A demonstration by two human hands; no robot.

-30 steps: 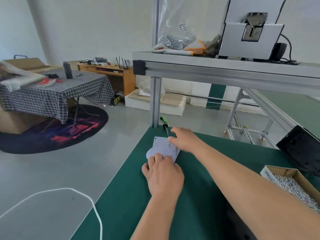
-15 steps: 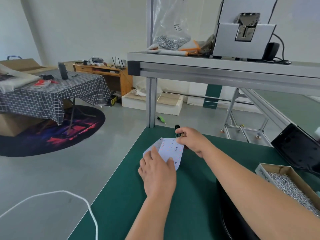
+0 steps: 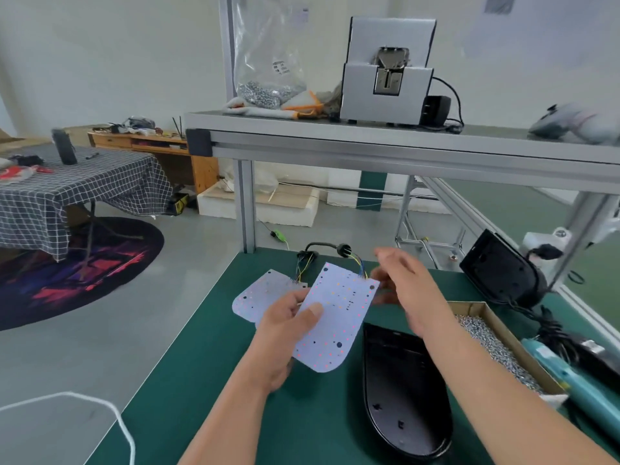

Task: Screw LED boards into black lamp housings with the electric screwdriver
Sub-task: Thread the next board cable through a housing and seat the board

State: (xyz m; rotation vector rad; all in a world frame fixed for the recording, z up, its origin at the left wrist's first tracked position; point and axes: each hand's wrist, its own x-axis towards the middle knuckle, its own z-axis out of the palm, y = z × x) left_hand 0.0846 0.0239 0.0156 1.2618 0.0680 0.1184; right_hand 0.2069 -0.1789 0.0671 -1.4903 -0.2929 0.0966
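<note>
Left hand (image 3: 288, 327) pinches 1 board (image 3: 335, 313) by its left edge, thumb on top. Likely light, stiff, fragile: hold edges, mind wires (image 3: 357, 265) beyond grip. Right hand (image 3: 406, 286) loose, empty.

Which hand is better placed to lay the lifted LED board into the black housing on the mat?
Left hand: it pinches the LED board, beside the black housing. The right hand, blurred, hovers by the board's wires.
</note>
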